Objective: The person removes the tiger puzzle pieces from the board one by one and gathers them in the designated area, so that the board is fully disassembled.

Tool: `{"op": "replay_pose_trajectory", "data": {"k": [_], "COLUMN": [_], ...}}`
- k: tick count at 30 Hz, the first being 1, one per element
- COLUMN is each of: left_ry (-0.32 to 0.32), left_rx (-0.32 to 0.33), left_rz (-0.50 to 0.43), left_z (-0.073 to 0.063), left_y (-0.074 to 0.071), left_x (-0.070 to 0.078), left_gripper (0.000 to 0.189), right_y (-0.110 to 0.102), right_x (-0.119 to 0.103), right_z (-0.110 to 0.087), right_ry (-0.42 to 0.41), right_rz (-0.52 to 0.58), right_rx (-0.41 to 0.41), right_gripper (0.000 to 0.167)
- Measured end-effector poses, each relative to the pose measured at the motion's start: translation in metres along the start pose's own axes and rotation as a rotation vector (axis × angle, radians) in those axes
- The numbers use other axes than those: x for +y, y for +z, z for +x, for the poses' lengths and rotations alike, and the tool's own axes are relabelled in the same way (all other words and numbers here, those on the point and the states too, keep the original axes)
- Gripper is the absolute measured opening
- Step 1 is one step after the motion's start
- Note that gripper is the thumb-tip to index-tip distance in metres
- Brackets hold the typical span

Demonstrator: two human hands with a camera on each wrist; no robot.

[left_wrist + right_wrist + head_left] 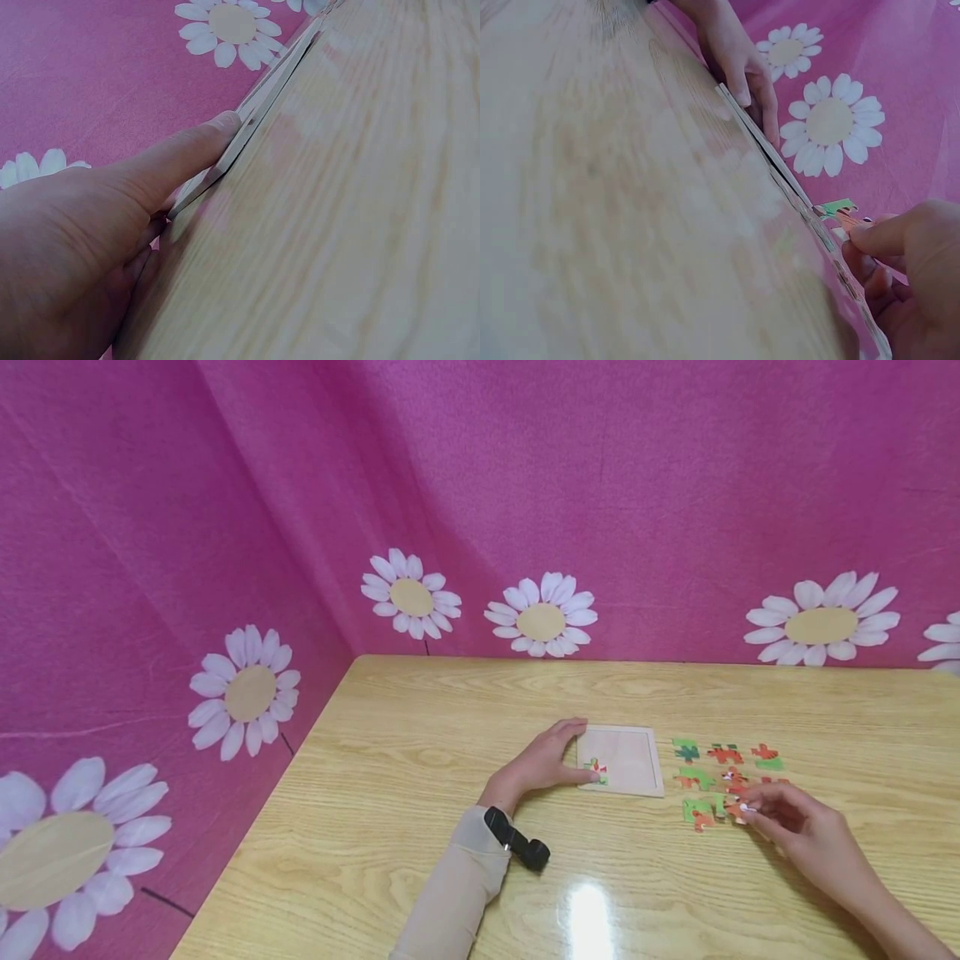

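My left hand (540, 760) grips the left side of a pale wooden puzzle tray (657, 764), its thumb over the near left corner and its fingers by the far left corner. One green, white and red puzzle piece lies inside the tray at that near left corner, partly under the thumb. With thumb and fingertips, my right hand (810, 835) pinches an orange and white jigsaw piece (737, 811) over the near row of loose pieces. In the right wrist view the pinched piece (847, 219) shows orange at the fingertips; the fingers hide part of it.
Several loose green and orange jigsaw pieces (696, 777) lie in rows right of the tray, some partly behind the right hand. The wood-grain table (450, 693) meets a pink curtain (637, 485) with white flowers at the back and left. A black strap (517, 841) circles the left wrist.
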State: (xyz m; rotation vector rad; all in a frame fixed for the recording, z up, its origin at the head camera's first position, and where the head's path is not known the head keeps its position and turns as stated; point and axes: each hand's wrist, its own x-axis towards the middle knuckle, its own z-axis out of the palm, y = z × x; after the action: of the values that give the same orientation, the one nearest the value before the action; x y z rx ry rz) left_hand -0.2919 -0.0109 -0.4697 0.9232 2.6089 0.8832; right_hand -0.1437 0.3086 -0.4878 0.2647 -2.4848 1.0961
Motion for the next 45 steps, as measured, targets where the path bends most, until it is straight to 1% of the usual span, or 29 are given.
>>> {"op": "replay_pose_trajectory", "data": {"k": [6,11,18,25,32,40,45], "left_ry": [-0.001,0.015,0.011,0.001,0.0,0.003,0.005], "left_rx": [-0.001,0.008,0.013,0.005,-0.002,0.001,0.002], "left_rz": [-0.004,0.018,0.026,0.025,0.026,0.024,0.024], "left_z": [0.0,0.001,0.001,-0.001,-0.001,-0.001,-0.001], "left_y": [0.0,0.001,0.0,-0.001,-0.001,0.0,-0.001], "left_x": [-0.001,-0.001,0.0,0.001,0.002,0.0,0.001], "left_gripper": [0.084,0.084,0.084,0.084,0.083,0.084,0.083], "right_y": [-0.005,-0.008,-0.011,-0.01,-0.012,-0.015,-0.016], "right_x": [0.002,0.004,0.006,0.009,0.013,0.014,0.014], "right_z": [-0.003,-0.005,-0.006,-0.006,-0.007,-0.007,-0.006], "right_ry": [0.008,-0.01,0.021,0.007,0.009,0.06,0.065], "right_rz": [-0.007,0.011,0.031,0.042,0.051,-0.004,-0.017], "right_rx": [-0.008,-0.003,-0.017,-0.02,-0.044,-0.088,-0.107], "right_gripper": [0.02,0.023,0.017,0.018,0.018,0.015,0.014]}}
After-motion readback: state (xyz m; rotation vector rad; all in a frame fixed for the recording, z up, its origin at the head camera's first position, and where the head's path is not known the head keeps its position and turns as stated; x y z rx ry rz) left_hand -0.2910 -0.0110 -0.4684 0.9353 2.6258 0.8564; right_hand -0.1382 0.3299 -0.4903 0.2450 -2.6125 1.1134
